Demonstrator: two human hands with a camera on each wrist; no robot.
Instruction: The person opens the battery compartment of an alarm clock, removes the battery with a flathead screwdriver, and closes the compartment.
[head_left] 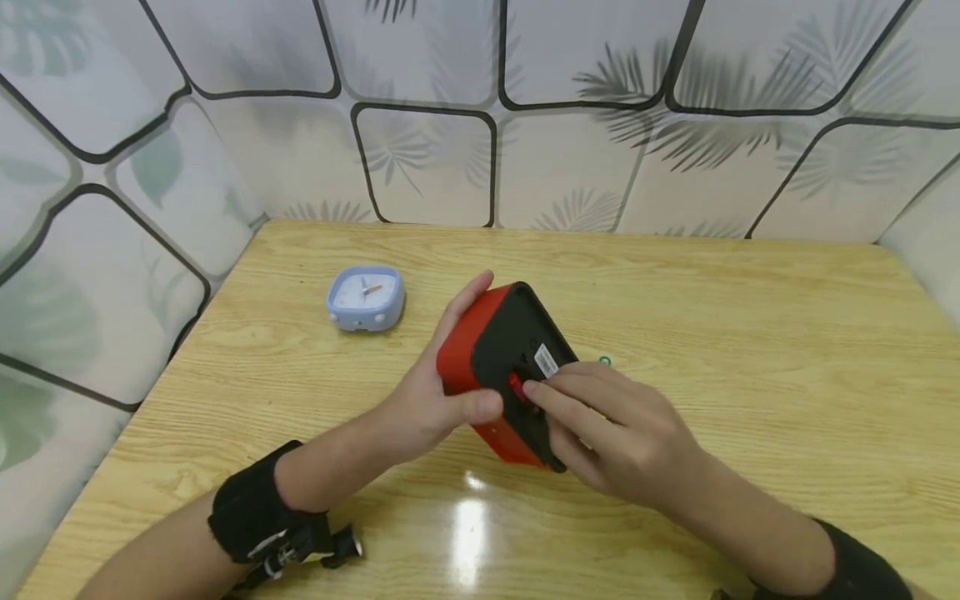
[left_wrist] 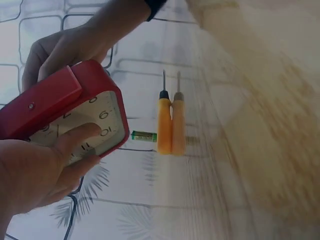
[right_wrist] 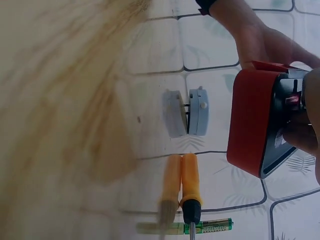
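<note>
My left hand (head_left: pixel 431 408) grips a red clock (head_left: pixel 468 333) by its side, thumb over the edge of the black back and fingers spread across the numbered face (left_wrist: pixel 107 117). The clock is tilted off upright, its back turned toward my right hand (head_left: pixel 626 425). There the curled fingertips of the right hand are at a small red piece (head_left: pixel 517 386) set in the clock's back. The right fingers partly cover the recess around that piece; I cannot tell whether it is a battery. A white label (head_left: pixel 546 360) sits just above it.
A light blue clock (head_left: pixel 365 297) lies on the wooden table (head_left: pixel 750 333) at the left. A yellow-handled screwdriver (left_wrist: pixel 164 122) and a green battery (right_wrist: pixel 215 226) lie beyond my right hand, mirrored in the glossy tabletop. A patterned backdrop (head_left: pixel 420 167) borders the table's back and left.
</note>
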